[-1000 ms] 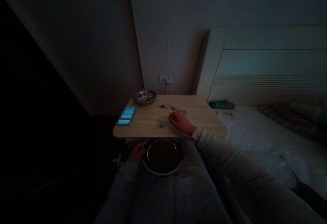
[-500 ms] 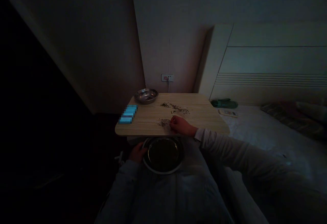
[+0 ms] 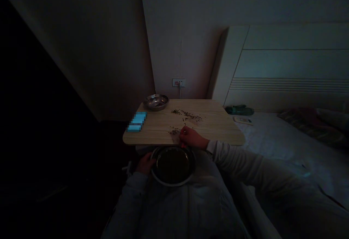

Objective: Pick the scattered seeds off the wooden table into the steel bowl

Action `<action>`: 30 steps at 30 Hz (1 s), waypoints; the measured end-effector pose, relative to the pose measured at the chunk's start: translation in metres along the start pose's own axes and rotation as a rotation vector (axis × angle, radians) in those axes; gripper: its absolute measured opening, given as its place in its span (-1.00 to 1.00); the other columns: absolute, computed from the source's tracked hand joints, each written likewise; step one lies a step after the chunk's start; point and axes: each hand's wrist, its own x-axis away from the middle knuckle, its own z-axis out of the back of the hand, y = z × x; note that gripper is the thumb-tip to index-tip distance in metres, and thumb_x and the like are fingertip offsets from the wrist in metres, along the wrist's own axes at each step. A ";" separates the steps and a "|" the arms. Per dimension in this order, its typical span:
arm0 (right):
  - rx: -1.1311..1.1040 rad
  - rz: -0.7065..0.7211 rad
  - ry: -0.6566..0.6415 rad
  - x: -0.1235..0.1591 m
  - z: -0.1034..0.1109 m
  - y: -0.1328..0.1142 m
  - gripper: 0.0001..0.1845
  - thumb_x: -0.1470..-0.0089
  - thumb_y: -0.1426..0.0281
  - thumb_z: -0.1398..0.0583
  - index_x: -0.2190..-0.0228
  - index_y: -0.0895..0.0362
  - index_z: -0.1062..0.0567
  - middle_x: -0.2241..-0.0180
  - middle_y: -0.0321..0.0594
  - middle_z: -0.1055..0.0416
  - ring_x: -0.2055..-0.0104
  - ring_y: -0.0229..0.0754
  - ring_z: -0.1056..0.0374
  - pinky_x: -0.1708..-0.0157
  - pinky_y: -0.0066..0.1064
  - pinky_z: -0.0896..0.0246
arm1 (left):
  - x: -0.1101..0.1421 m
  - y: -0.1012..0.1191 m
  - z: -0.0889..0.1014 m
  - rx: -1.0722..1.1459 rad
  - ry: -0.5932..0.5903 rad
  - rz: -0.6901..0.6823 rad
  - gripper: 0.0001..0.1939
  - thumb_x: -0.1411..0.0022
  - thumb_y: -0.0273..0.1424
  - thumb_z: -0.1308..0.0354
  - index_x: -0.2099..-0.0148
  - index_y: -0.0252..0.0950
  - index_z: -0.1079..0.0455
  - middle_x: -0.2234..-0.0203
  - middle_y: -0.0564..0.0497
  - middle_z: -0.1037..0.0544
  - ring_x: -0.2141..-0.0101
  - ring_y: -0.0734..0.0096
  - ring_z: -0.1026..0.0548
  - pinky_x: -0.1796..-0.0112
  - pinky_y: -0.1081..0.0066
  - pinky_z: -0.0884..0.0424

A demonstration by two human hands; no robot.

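Note:
My left hand (image 3: 145, 163) grips the left rim of a round, dark-looking basin (image 3: 174, 185) with a pale edge. The basin rests on my lap, just below the table's front edge, and its contents are too dark to make out. Over the front edge of the wooden table (image 3: 209, 132), my right hand (image 3: 192, 137) has its fingers curled together, pointing down toward the basin's far rim. Whatever those fingers hold is hidden. Beside them lies a small patch of dark grains (image 3: 173, 132). Farther back, more grains (image 3: 191, 116) are scattered in a loose band.
A shiny metal bowl (image 3: 148, 104) stands at the table's back left corner. In front of it lies a phone with a lit, blurred screen (image 3: 137, 122). To the right is a bed with a green bottle (image 3: 240, 110) and a pale remote-like object (image 3: 243, 121). The room is dim.
My right hand has shifted slightly toward the table's front edge, its fingers now lower and nearer the basin. The basin has moved a little to the left with my left hand.

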 end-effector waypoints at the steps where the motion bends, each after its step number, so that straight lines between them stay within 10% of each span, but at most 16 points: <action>1: 0.002 -0.001 -0.004 0.000 0.000 0.000 -0.86 0.08 0.59 -0.07 0.46 0.13 -0.21 0.78 -0.48 -0.29 0.73 -0.35 -0.27 0.68 -0.59 -0.11 | 0.001 0.002 0.000 0.010 -0.010 0.009 -0.72 0.29 -0.36 -0.11 0.41 -0.29 -0.43 0.45 -0.02 -0.57 0.25 0.14 -0.48 0.17 0.22 -0.33; 20: 0.064 -0.058 0.015 -0.008 0.002 0.001 -0.89 0.03 0.56 -0.10 0.42 0.15 -0.25 0.81 -0.48 -0.26 0.74 -0.34 -0.24 0.69 -0.58 -0.08 | 0.007 0.013 0.006 0.042 -0.010 0.084 -0.76 0.30 -0.40 -0.14 0.43 -0.26 -0.42 0.52 0.05 -0.55 0.28 0.18 -0.48 0.17 0.26 -0.32; 30: 0.439 0.005 0.076 -0.019 0.006 -0.011 -0.91 0.03 0.44 -0.17 0.42 0.22 -0.39 0.63 -0.28 -0.44 0.58 -0.33 -0.33 0.55 -0.56 -0.07 | 0.007 0.013 0.021 -0.007 0.008 0.053 -0.74 0.28 -0.38 -0.15 0.40 -0.26 -0.45 0.49 0.04 -0.57 0.26 0.17 -0.48 0.16 0.26 -0.32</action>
